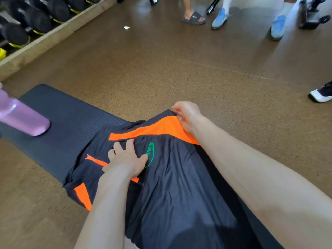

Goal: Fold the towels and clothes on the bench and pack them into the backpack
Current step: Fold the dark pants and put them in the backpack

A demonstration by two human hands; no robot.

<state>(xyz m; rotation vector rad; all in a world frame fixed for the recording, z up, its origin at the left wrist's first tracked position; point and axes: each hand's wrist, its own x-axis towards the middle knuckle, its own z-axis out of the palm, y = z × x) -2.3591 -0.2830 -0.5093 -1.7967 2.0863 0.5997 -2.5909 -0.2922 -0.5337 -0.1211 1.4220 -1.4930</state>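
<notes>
Single head cam, wide-angle, worn on person's head. Faces fwd + steeply down, close over bench (59, 112) and both forearms. Upper frame reaches floor (179, 69), far off. No 2nd view, so no shared area.

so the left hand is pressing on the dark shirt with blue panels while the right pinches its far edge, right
Not quite: the head view shows orange panels, not blue. The left hand presses on the dark shirt while the right hand pinches its far edge.

Brown speckled floor (161, 69); dumbbell rack (36, 24) at far left.
</notes>
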